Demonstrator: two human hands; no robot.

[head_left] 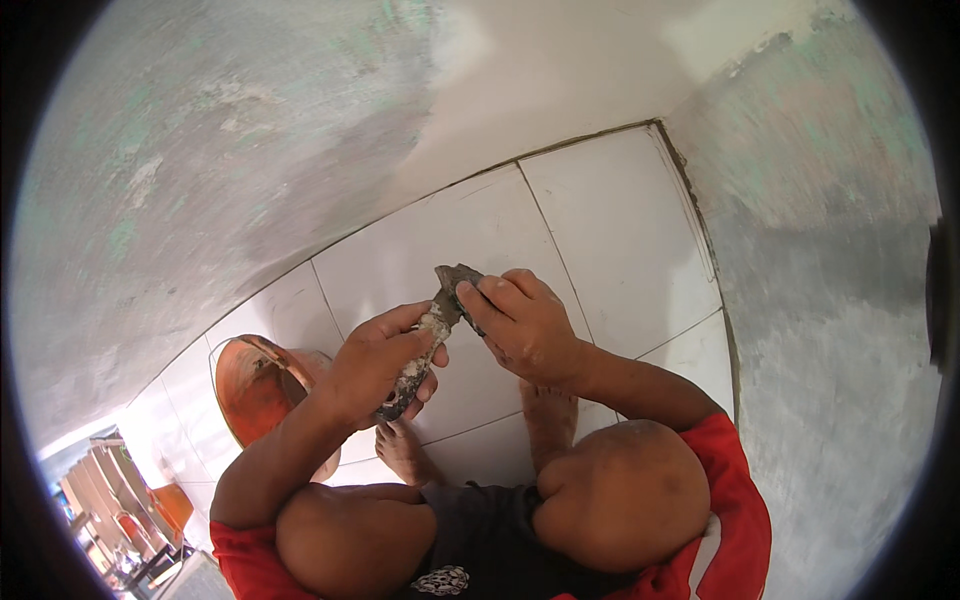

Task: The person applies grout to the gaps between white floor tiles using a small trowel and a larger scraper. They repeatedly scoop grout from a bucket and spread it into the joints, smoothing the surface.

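My left hand (388,362) is wrapped round the plaster-crusted handle of a scraper (432,327), which slants up to the right. My right hand (524,322) is closed on a dark, crusted flat piece (462,276), pressed against the scraper's upper end. Fingers hide most of this piece, so its exact kind does not show. Both hands meet above the floor tiles, in front of my bare feet (550,405) and bent knees.
An orange bucket (262,395) stands beside my left forearm. A patchy grey-green wall (230,130) rises ahead and left, another grey wall (830,350) at right. White floor tiles (620,220) meet them at a dark gap. Wooden boards and assorted objects (115,490) lie far left.
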